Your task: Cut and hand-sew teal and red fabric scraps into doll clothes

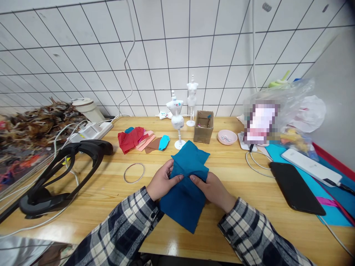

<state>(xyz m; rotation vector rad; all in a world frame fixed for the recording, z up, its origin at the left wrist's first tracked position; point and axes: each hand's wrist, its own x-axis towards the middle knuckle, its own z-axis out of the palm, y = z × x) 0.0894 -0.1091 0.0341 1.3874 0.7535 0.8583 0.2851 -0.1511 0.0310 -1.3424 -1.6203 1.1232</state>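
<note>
A person's left hand [165, 180] and right hand [217, 189] hold a dark teal cloth [184, 212] between them, over the front part of the wooden table [105, 190]. Each hand pinches the cloth, with the thumb on top and fingers tucked behind. The two thumb tips are close but apart. A tiny shiny thing [181, 174] sits by the left thumb (too small to name). The cloth's top end points toward a white dress form [177, 121] with colored spots. Another white dress form [192, 92] stands behind it, near a small cardboard box [203, 135]. A pink bowl [220, 141] holds little beads or pins; I can't tell which. Left of the cloth are a thin hoop [124, 173] and bright fabric scraps [130, 140].
</note>
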